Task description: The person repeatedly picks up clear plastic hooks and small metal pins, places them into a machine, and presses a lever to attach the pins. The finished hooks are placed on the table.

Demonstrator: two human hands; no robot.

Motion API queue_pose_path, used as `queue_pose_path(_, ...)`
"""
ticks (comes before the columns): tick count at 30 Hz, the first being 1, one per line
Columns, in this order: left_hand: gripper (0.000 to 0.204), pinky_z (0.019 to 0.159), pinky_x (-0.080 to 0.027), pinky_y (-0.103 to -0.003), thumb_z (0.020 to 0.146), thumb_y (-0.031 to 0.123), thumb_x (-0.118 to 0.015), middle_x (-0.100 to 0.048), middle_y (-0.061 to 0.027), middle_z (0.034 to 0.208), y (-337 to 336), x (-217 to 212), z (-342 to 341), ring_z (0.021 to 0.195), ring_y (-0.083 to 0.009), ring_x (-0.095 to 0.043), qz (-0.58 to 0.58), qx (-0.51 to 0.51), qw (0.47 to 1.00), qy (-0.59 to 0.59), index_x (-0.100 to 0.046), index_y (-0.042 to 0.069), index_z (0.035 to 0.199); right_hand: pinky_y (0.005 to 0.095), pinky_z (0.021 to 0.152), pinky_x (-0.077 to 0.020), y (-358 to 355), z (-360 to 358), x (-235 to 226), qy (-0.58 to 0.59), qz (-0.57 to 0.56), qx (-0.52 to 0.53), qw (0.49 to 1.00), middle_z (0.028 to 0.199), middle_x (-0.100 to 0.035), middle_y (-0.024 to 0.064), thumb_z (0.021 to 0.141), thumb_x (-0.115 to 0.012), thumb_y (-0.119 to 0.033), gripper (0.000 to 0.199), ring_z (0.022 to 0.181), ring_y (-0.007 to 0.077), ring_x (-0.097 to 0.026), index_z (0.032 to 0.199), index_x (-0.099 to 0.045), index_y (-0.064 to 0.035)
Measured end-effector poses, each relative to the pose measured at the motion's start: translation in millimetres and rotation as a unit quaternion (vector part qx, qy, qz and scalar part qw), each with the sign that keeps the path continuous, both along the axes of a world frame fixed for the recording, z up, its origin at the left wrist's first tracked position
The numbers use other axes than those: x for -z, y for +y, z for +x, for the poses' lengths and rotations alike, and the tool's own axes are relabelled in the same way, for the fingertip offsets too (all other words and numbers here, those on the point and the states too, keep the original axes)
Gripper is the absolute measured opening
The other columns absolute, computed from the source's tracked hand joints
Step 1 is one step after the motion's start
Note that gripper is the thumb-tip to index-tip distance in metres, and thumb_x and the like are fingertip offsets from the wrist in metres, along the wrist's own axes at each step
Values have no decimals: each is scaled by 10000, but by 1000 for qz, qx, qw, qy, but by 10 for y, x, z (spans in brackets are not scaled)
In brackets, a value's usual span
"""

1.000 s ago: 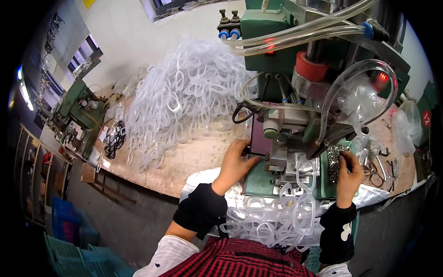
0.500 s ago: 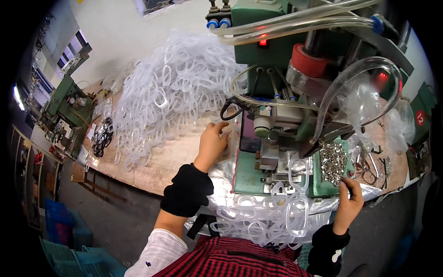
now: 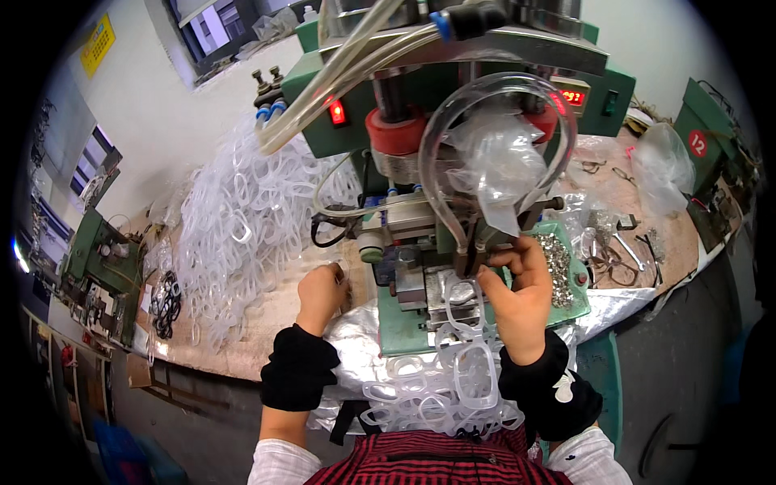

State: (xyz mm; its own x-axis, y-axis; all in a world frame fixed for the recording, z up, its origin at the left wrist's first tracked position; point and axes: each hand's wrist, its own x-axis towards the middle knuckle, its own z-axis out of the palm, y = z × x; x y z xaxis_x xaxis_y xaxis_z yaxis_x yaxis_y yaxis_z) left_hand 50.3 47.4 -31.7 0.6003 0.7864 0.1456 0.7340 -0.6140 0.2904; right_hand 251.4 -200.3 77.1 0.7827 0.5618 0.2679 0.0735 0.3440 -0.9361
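My left hand (image 3: 321, 296) rests on the wooden table just left of the machine, its fingers curled inward; whatever they hold is hidden. At the green press machine (image 3: 412, 343), my right hand (image 3: 524, 297) has thumb and index finger bent toward each other beside the metal fixture (image 3: 443, 293). Anything between those fingertips is too small to make out. A clear plastic eyeglass frame (image 3: 466, 317) lies across the fixture, close to the right thumb. Below it, more clear eyeglass frames (image 3: 475, 376) overlap at the table's front edge. Small metal parts (image 3: 556, 271) fill a green tray (image 3: 578, 301) beyond my right hand.
A large heap of clear frames (image 3: 242, 234) covers the table's left side. Dark frames (image 3: 165, 305) lie farther left. A transparent hose (image 3: 428, 153) loops above my right hand, near a plastic bag (image 3: 501, 162). A wrench (image 3: 629, 251) lies right of the tray.
My right hand has moved left from the tray of metal parts to the fixture. My left hand remains on the table left of the machine, now more curled. The view has shifted right.
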Motion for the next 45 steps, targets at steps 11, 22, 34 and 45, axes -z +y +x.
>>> queue_pose_path(11,158,618,-512,-269,861,190,-685,-641,-22,827,-149,-165,-91,705,-122,-609,-595,-91,528,-599,-635,71,952,317,988,-444,-170,-232,-392,49,10,-79,996,1221,-618,157,823,-657,28,560,1104,180,-597,1339,-442,59)
queue_pose_path(22,192,940,-507,-521,780,91,-658,-690,-99,1170,-1375,-1430,410,790,-287,-610,6,556,759,-338,-716,55,958,476,999,-414,-619,833,652,-459,-382,224,770,1225,-571,237,747,-716,-82,170,1236,437,-471,898,-668,-21)
queue_pose_path(34,247,956,-517,-488,735,134,-700,-667,-42,1217,-1427,-1427,470,826,-277,-581,40,534,801,-269,-712,83,976,414,844,-482,-519,1004,757,-377,-261,240,856,982,-673,155,820,-662,-51,101,939,356,-620,913,-683,-19)
queue_pose_path(45,242,965,-457,-420,825,-12,-641,-651,-149,1168,-1248,-832,-250,1042,-317,-607,162,36,902,-398,-668,18,1064,288,851,-470,-715,788,784,-199,-181,192,944,972,-663,73,898,-603,-11,136,900,154,-605,1021,-644,28)
